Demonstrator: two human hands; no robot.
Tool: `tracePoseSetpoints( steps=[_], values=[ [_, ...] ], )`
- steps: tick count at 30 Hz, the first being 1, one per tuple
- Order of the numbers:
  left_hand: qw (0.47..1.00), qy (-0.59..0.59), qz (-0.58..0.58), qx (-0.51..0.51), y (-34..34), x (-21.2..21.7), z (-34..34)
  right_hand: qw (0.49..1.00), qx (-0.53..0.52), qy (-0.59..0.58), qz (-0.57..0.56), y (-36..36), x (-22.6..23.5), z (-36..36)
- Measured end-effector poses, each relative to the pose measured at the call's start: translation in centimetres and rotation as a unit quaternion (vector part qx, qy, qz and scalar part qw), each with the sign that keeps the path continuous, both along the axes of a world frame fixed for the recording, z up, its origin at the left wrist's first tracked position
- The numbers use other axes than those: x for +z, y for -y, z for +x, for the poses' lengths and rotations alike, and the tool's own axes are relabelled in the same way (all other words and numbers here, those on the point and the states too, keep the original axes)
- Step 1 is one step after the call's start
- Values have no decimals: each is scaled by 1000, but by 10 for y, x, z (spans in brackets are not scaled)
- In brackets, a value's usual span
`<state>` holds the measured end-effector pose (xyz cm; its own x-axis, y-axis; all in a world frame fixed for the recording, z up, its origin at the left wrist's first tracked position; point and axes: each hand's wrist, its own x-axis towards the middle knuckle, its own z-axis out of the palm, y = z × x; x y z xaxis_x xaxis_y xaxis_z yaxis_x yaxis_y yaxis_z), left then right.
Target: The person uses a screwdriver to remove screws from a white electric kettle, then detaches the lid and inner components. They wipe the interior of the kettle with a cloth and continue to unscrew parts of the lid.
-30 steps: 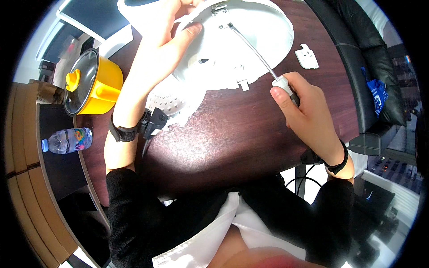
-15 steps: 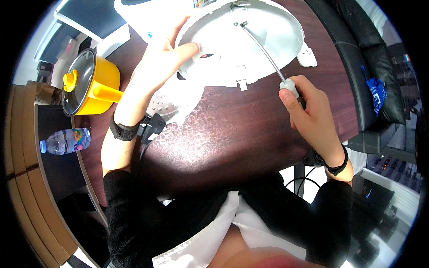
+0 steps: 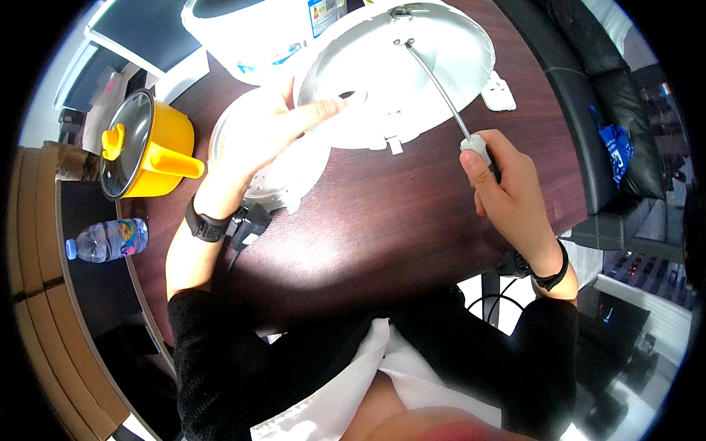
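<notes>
My right hand is closed around the pale handle of a screwdriver. The long metal shaft slants up and left, and its tip meets a small metal fitting inside a large white oval cover. At the cover's left rim, my left hand grips the edge, thumb inside near a round hole and the other fingers partly hidden by glare and the rim. Below that hand lies a white round part with perforations, partly covered by my wrist.
A yellow pot with a glass lid stands at the left, above a lying water bottle. Behind the cover is a white appliance body. A white power strip lies on the dark wooden table. A black sofa stands right.
My left hand's thumb sits a little further in, closer to the hole. The view has shifted slightly, showing more of the white body behind. The screwdriver tip stays at the fitting.
</notes>
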<state>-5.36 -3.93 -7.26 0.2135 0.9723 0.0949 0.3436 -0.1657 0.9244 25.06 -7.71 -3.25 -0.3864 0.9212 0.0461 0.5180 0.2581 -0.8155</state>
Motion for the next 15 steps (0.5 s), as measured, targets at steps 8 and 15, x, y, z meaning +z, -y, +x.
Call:
tracePoseSetpoints(
  steps=[8,15],
  values=[
    [999,-17,27,10,7,13,18,1000,-1,12,-13,-1,-1,2],
    [997,-13,68,19,5,3,15,1000,-14,4,-5,1,-2,1]
  ],
)
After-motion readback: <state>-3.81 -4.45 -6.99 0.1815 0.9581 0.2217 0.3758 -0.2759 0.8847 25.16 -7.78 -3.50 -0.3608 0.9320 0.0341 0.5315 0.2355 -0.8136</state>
